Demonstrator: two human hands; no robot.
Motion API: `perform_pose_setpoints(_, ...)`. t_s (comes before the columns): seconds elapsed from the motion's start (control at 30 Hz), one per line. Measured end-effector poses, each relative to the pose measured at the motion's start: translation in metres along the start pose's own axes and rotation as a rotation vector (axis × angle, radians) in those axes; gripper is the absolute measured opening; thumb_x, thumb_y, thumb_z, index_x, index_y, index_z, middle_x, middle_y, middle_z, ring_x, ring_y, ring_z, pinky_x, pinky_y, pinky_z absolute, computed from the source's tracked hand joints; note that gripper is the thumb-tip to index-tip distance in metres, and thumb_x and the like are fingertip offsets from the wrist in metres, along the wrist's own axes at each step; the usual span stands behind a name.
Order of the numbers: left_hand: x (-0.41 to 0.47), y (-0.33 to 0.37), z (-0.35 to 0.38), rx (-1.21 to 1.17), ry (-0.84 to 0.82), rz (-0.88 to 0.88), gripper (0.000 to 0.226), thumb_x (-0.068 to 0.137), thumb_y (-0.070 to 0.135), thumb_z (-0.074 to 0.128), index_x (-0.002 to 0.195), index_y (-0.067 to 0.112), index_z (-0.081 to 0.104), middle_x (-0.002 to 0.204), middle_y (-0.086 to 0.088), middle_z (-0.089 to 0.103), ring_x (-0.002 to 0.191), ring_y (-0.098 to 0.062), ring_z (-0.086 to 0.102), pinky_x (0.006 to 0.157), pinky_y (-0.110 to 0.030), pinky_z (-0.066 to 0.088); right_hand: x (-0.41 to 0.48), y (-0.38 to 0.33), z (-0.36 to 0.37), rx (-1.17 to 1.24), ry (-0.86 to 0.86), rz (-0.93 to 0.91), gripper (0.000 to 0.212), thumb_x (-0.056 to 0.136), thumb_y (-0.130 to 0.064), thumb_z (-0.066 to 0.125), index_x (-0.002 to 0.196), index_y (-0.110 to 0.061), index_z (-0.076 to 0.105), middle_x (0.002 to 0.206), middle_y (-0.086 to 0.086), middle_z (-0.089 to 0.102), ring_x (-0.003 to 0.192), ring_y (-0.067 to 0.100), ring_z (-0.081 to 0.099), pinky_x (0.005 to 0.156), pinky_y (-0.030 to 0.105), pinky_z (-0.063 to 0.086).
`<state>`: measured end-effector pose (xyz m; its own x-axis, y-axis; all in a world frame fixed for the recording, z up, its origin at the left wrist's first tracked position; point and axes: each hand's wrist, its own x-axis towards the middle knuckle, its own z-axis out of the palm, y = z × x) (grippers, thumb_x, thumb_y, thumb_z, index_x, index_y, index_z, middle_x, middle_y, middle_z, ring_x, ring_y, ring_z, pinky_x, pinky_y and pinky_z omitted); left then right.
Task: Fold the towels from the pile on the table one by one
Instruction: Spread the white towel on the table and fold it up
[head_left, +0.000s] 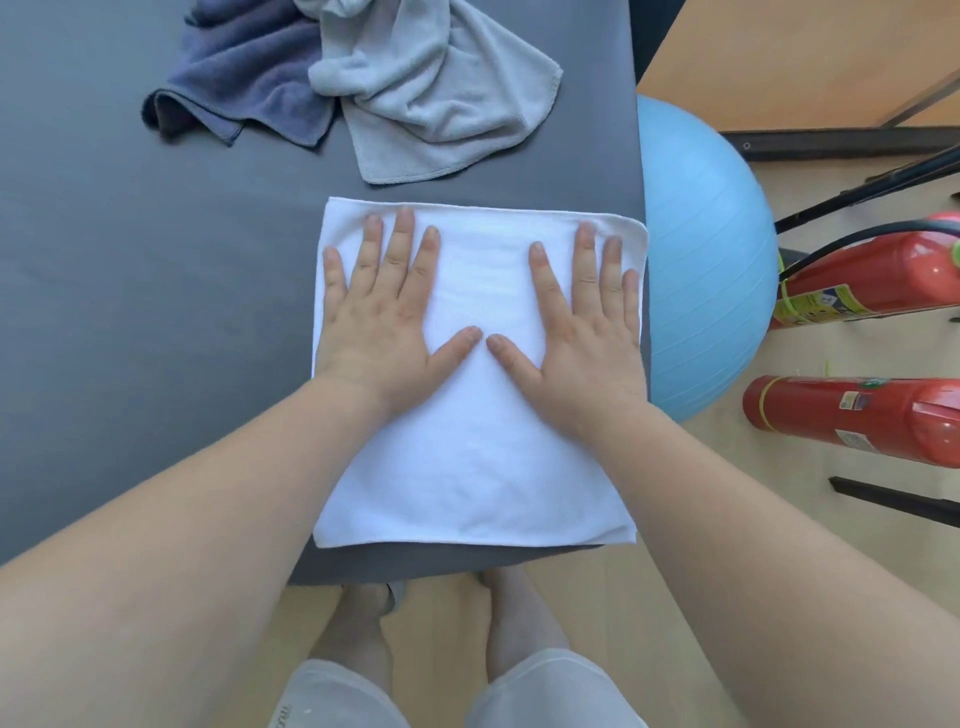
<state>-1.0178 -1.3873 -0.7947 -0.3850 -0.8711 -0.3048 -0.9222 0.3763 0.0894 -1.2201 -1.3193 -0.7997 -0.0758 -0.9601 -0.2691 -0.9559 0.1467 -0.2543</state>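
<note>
While both palms press flat, the white towel (475, 415) lies folded into a rectangle at the near right corner of the grey table (130, 312), its right edge running along the table's right edge. Left hand (387, 306) sits on the towel's far-left part, fingers spread, fully open, gripping nothing. Right hand (584, 322) mirrors it on the far-right part, also flat and open, gripping nothing. Thumb tips nearly meet at the towel's middle. Pile sits farther back on the table: crumpled light grey towel (431, 88) just beyond the white one, dark blue towel (244, 78) touching it on the left. Off the table to the right: blue exercise ball (711, 249), two red fire extinguishers (852, 415) on the wooden floor.
</note>
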Motion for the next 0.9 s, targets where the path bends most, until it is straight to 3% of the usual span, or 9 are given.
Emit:
perform_pose_setpoints(0.3,0.013,-0.007,-0.003,-0.027,-0.012,-0.009,0.096,0.086,0.081,0.013,0.158,0.023,-0.014,0.165,-0.001,-0.024,0.152,-0.021,-0.021,0.121,-0.055,-0.011,0.024,0.020,-0.010,0.044,-0.023,0.002,0.092,0.091,-0.079,0.029,0.160,-0.031,-0.008,0.166,0.009,-0.022,0.153,0.026,-0.021,0.125,0.046,-0.005)
perform_pose_setpoints(0.53,-0.015,-0.033,-0.003,-0.057,0.100,-0.029,0.081,0.097,0.064,0.020,0.159,0.018,-0.005,0.167,-0.003,-0.013,0.154,-0.022,-0.014,0.121,-0.056,-0.009,-0.003,0.001,-0.009,-0.056,0.002,0.007,0.084,0.097,-0.069,0.024,0.161,-0.023,-0.004,0.166,0.011,-0.021,0.152,0.031,-0.022,0.122,0.055,-0.011)
perform_pose_setpoints(0.8,-0.030,-0.034,0.006,-0.033,0.004,-0.060,0.088,0.094,0.070,0.018,0.159,0.018,-0.010,0.166,-0.003,-0.020,0.152,-0.022,-0.020,0.120,-0.060,-0.009,-0.003,-0.006,-0.002,-0.075,-0.054,-0.019,0.083,0.096,-0.071,0.021,0.160,-0.028,-0.009,0.166,0.008,-0.022,0.153,0.027,-0.022,0.122,0.056,-0.008)
perform_pose_setpoints(0.9,-0.011,-0.043,-0.010,0.032,-0.009,-0.066,0.084,0.094,0.071,0.015,0.159,0.021,-0.008,0.166,0.002,-0.017,0.154,-0.025,-0.008,0.121,-0.060,-0.003,0.016,0.005,-0.011,-0.064,-0.054,-0.010,0.077,0.099,-0.066,0.019,0.160,-0.028,-0.007,0.167,0.004,-0.019,0.154,0.024,-0.019,0.124,0.052,-0.008)
